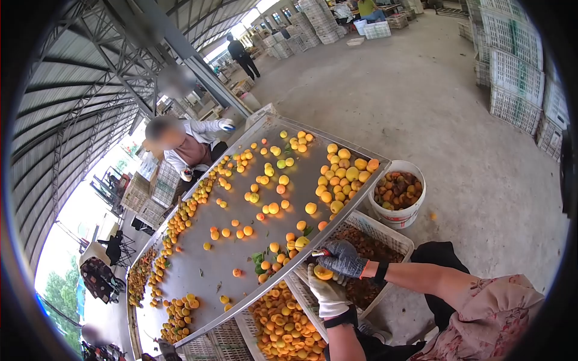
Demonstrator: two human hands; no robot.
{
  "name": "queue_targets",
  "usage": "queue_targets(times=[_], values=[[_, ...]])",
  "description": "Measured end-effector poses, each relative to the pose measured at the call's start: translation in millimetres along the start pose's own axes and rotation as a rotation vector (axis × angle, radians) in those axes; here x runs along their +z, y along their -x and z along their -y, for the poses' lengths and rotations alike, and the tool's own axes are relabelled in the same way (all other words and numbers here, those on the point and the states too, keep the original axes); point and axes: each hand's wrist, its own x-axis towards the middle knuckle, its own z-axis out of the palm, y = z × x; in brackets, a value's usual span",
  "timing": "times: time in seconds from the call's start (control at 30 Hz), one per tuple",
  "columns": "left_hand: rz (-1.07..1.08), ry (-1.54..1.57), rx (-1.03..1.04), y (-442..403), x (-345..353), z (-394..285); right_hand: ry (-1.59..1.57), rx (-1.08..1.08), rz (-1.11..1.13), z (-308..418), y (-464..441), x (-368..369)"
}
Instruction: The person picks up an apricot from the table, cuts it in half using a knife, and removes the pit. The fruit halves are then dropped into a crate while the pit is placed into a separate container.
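Observation:
My right hand, in a grey knit glove, is closed round a small tool with a red and metallic part; its exact kind is too small to tell. Just below it, my left hand in a white glove grips an orange-yellow apricot. Both hands are close together beside the near edge of a metal sorting table. Under them stands a white crate with dark brown pits or scraps inside. A second crate, left of my left hand, holds many opened apricot halves.
Whole apricots lie in groups across the table. At its right corner stands a white bucket of dark, spoiled-looking fruit. Across the table sits a person in a white jacket. Stacked white crates rise at the right; another person stands farther back.

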Motion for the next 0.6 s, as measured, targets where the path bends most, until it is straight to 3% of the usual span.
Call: queue_targets(times=[0.03,0.07,0.13,0.23,0.33,0.37,0.4,0.43,0.6], values=[[0.227,0.071,-0.010,2,-3,-3,0.014,-0.041,0.017,-5,-2,1],[0.183,0.042,0.044,15,11,-8,0.013,-0.042,0.018,-10,-7,1],[0.166,0.018,0.135,17,28,-13,-1.262,0.399,-0.025,-13,-13,-2],[0.029,-0.032,0.319,11,22,-13,-1.294,0.479,0.017,0,-10,-23],[0.105,0.039,0.348,12,5,-21,-1.315,0.515,0.035,24,-5,-34],[0.152,0.072,0.358,12,-1,-22,-1.389,0.403,0.231,-6,-8,-33],[0.140,0.094,0.356,15,0,-25,-1.305,0.540,0.024,9,-9,-29],[0.142,0.114,0.357,20,4,-28,-1.201,0.480,0.007,-5,-9,-23],[0.120,0.106,0.382,25,-1,-35,-1.367,0.516,0.065,9,-7,-17]])
